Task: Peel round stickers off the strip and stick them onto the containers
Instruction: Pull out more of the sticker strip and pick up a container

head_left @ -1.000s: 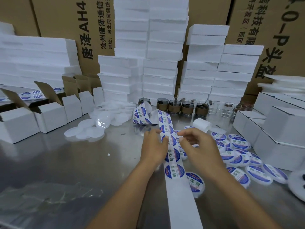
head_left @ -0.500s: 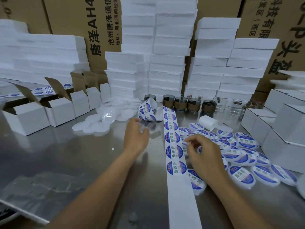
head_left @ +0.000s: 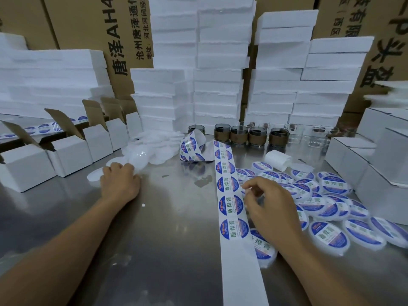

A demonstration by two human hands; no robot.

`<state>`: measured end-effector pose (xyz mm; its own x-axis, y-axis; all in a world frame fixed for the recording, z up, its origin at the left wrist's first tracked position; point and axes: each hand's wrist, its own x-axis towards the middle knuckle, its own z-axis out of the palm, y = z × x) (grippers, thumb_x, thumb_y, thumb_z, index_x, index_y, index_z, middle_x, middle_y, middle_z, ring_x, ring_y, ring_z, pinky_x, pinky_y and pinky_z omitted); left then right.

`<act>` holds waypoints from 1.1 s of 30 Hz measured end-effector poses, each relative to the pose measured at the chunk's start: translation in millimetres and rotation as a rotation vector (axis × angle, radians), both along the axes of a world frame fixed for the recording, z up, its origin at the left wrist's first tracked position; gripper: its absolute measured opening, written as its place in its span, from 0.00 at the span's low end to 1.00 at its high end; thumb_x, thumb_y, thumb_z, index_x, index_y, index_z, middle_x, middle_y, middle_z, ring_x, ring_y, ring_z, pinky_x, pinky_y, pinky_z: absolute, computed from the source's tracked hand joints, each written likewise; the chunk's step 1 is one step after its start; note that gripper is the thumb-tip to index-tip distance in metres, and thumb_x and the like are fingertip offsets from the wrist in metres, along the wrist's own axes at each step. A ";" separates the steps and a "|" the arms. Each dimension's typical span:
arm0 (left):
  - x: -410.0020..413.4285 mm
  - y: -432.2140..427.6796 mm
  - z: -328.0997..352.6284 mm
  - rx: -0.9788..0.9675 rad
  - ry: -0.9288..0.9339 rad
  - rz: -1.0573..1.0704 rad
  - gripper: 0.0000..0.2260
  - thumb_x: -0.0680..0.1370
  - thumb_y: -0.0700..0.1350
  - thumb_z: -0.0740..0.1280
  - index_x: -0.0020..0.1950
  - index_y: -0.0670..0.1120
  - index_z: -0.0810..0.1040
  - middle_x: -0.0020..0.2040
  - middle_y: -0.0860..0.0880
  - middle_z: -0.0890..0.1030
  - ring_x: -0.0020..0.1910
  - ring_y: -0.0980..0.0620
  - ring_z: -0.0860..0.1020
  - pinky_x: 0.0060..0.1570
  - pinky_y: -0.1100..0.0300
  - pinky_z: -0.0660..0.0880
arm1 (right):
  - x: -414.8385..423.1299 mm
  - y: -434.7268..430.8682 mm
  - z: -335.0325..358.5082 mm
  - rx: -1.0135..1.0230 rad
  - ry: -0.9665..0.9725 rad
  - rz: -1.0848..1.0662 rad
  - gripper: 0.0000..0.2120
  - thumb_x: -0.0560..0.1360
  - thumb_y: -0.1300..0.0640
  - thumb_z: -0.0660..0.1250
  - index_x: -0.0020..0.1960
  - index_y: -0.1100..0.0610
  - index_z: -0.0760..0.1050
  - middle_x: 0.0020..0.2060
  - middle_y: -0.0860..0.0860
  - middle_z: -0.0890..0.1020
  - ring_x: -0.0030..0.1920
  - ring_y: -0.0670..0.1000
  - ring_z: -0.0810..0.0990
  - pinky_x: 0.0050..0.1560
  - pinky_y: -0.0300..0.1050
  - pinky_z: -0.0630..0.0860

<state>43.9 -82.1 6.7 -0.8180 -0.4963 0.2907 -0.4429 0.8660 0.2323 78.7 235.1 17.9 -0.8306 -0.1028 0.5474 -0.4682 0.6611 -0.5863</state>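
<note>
A white backing strip [head_left: 239,261] runs down the middle of the steel table, carrying several round blue-and-white stickers [head_left: 230,205]. Its far end curls into a loose roll [head_left: 189,149]. My right hand [head_left: 270,206] hovers at the strip's right edge with thumb and forefinger pinched together, apparently on a peeled sticker that the fingers mostly hide. My left hand [head_left: 120,184] is off to the left, fingers curled onto a plain white lid [head_left: 95,176] at the near edge of a pile of unlabelled lids [head_left: 154,151]. Several labelled lids [head_left: 329,237] lie to the right.
Open white cartons [head_left: 68,155] line the left side, and closed white boxes [head_left: 375,191] stand on the right. Small jars [head_left: 257,136] with brown contents, plus clear empty ones, sit in a row at the back. Behind them are foam stacks [head_left: 220,85] and cardboard boxes.
My left hand has let go of the strip and moved left to the pile of plain lids. My right hand stays pinched beside the strip. The camera has shifted slightly.
</note>
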 end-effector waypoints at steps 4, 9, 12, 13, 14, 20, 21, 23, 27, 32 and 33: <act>1.3 1.3 2.2 0.067 0.122 -0.002 0.14 0.78 0.49 0.64 0.61 0.43 0.76 0.62 0.37 0.74 0.63 0.36 0.67 0.60 0.46 0.65 | -1.9 0.4 -0.4 -0.021 0.014 -0.004 0.05 0.75 0.58 0.64 0.48 0.51 0.77 0.40 0.43 0.77 0.40 0.40 0.75 0.40 0.33 0.72; 13.4 23.5 19.9 0.076 0.398 -0.120 0.09 0.79 0.47 0.63 0.53 0.43 0.78 0.53 0.41 0.81 0.53 0.40 0.76 0.53 0.48 0.71 | -1.5 0.8 -1.3 -0.024 0.015 0.000 0.05 0.75 0.59 0.64 0.49 0.51 0.77 0.41 0.45 0.79 0.42 0.43 0.76 0.40 0.36 0.72; 19.1 57.1 37.3 0.308 0.456 -0.406 0.06 0.79 0.45 0.64 0.45 0.45 0.77 0.46 0.46 0.82 0.48 0.46 0.78 0.49 0.53 0.72 | -1.3 0.7 0.6 -0.041 0.011 0.011 0.05 0.75 0.59 0.64 0.47 0.50 0.77 0.39 0.45 0.79 0.41 0.44 0.76 0.40 0.40 0.73; 21.6 72.4 43.5 0.396 0.451 -0.518 0.06 0.79 0.44 0.64 0.42 0.46 0.77 0.42 0.49 0.81 0.44 0.49 0.78 0.46 0.55 0.72 | -1.4 0.8 1.5 -0.073 0.001 0.012 0.05 0.75 0.59 0.64 0.46 0.49 0.76 0.38 0.45 0.79 0.41 0.44 0.76 0.40 0.39 0.73; 24.7 88.4 49.6 0.480 0.441 -0.616 0.08 0.79 0.43 0.65 0.39 0.48 0.76 0.39 0.52 0.80 0.40 0.54 0.77 0.43 0.59 0.72 | -1.3 0.2 3.0 -0.133 -0.013 0.019 0.05 0.75 0.58 0.64 0.46 0.48 0.76 0.37 0.44 0.79 0.40 0.43 0.77 0.39 0.36 0.72; 38.1 169.9 52.5 1.107 0.386 -0.752 0.09 0.79 0.44 0.63 0.40 0.48 0.78 0.37 0.51 0.80 0.37 0.57 0.76 0.46 0.57 0.75 | 3.0 -6.6 15.0 -0.595 -0.219 0.186 0.04 0.75 0.52 0.64 0.45 0.43 0.75 0.41 0.47 0.81 0.42 0.44 0.80 0.31 0.26 0.71; 39.0 178.0 49.3 1.213 0.383 -0.733 0.09 0.80 0.44 0.62 0.41 0.46 0.78 0.39 0.48 0.81 0.39 0.53 0.77 0.47 0.53 0.76 | 2.8 -7.0 15.6 -0.606 -0.241 0.213 0.04 0.75 0.53 0.65 0.44 0.44 0.76 0.42 0.48 0.82 0.43 0.45 0.80 0.31 0.28 0.73; 39.6 185.2 43.3 1.348 0.381 -0.697 0.09 0.80 0.43 0.62 0.43 0.44 0.78 0.43 0.43 0.80 0.42 0.48 0.76 0.47 0.51 0.77 | 1.3 -6.6 15.9 -0.570 -0.241 0.233 0.05 0.76 0.56 0.65 0.43 0.47 0.78 0.41 0.49 0.83 0.44 0.47 0.81 0.36 0.33 0.76; 37.0 178.3 36.7 1.587 0.349 -0.727 0.10 0.79 0.46 0.62 0.45 0.43 0.80 0.42 0.46 0.83 0.40 0.50 0.80 0.42 0.57 0.80 | 1.7 -8.9 16.9 -0.554 -0.266 0.258 0.04 0.75 0.57 0.66 0.45 0.50 0.79 0.41 0.50 0.84 0.42 0.47 0.82 0.40 0.36 0.78; 36.6 180.9 31.8 1.654 0.329 -0.798 0.06 0.77 0.42 0.63 0.46 0.43 0.80 0.39 0.48 0.84 0.39 0.52 0.82 0.42 0.60 0.80 | 5.7 -14.0 14.6 -0.495 -0.245 0.256 0.06 0.74 0.52 0.66 0.46 0.53 0.79 0.35 0.52 0.83 0.38 0.51 0.82 0.41 0.45 0.78; 36.6 181.2 31.3 1.654 0.333 -0.797 0.06 0.78 0.41 0.63 0.46 0.43 0.80 0.39 0.48 0.84 0.39 0.53 0.82 0.42 0.61 0.80 | 7.0 -14.1 14.2 -0.441 -0.207 0.236 0.07 0.74 0.50 0.66 0.45 0.52 0.79 0.34 0.51 0.83 0.37 0.50 0.81 0.39 0.43 0.77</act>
